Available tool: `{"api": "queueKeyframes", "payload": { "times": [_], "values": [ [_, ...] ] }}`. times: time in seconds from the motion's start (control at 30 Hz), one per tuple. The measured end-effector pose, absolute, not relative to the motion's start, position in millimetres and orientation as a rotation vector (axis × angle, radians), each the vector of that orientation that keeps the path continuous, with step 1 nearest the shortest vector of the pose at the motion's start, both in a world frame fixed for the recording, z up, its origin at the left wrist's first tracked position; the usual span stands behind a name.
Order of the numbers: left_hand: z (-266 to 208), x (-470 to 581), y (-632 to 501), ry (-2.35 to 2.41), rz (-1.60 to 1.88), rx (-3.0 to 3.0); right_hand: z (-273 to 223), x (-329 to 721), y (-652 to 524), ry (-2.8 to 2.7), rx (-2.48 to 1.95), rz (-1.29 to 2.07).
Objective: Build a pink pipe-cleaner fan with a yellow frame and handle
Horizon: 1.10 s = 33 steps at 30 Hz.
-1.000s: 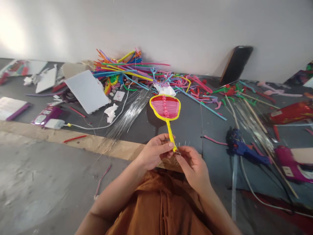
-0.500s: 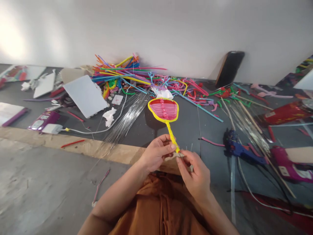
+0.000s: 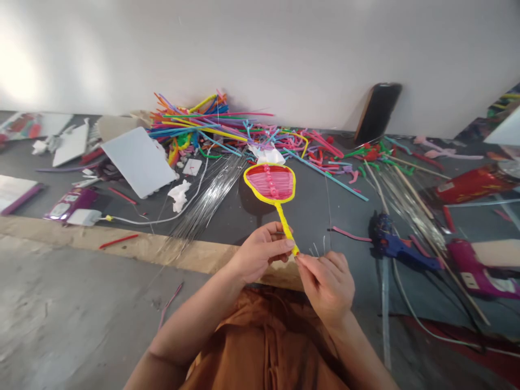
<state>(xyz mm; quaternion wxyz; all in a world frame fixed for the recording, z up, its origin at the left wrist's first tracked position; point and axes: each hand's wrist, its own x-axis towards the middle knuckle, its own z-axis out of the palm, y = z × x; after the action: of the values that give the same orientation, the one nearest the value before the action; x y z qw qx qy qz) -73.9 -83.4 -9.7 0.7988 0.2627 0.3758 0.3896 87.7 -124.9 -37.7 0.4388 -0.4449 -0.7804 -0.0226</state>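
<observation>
A fan-shaped pipe-cleaner craft [image 3: 280, 187] is upright above the table, with a yellow outline, pink and red strands across the head and a row of pink beads down the middle. My left hand [image 3: 260, 250] is closed around its yellow stem, thumb on the front near the lower part. At the stem's bottom end, where a bit of red shows, my right hand [image 3: 327, 281] pinches with thumb and forefinger, the other fingers curled. A few thin, light wire-like ends [image 3: 319, 248] stick up behind the right hand; where they start is hidden.
A heap of coloured pipe cleaners [image 3: 207, 124] lies against the wall. Bundled thin wires [image 3: 213, 192], crumpled tissue [image 3: 179, 196] and a white board [image 3: 138, 161] are to the left. Rightward are a blue glue gun [image 3: 400, 246], a red can [image 3: 475, 181] and a leaning phone [image 3: 377, 112].
The right hand has shifted slightly right and its fingers have curled in more tightly at the stem's end. The left hand keeps its hold on the stem. The view has moved slightly.
</observation>
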Motion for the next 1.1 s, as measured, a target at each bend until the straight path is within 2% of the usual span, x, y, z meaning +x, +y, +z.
{"api": "queueKeyframes", "payload": {
  "times": [0.17,0.3,0.5,0.63,0.77,0.87,1.0,1.1],
  "values": [
    [-9,-74,-83,0.836,0.797,0.597,-33,85,-124,-1.898,-1.19,0.15],
    [-4,-74,-82,0.844,0.794,0.691,-27,83,-126,-1.745,-1.194,0.615],
    [6,-74,-80,0.85,0.74,0.852,-31,83,-128,-1.227,-1.262,1.391],
    [5,-74,-81,0.889,0.718,0.989,-36,80,-128,-0.898,-1.187,1.648],
    [2,-74,-80,0.909,0.745,1.054,-31,79,-132,-1.012,-1.263,1.461],
    [1,-74,-79,0.919,0.772,1.056,-27,82,-137,-1.408,-1.335,1.035],
    [1,-72,-78,0.948,0.788,1.048,-31,84,-138,-1.838,-1.176,0.391],
    [5,-70,-78,0.952,0.818,0.999,-36,84,-136,-1.984,-1.149,0.133]
  ]
}}
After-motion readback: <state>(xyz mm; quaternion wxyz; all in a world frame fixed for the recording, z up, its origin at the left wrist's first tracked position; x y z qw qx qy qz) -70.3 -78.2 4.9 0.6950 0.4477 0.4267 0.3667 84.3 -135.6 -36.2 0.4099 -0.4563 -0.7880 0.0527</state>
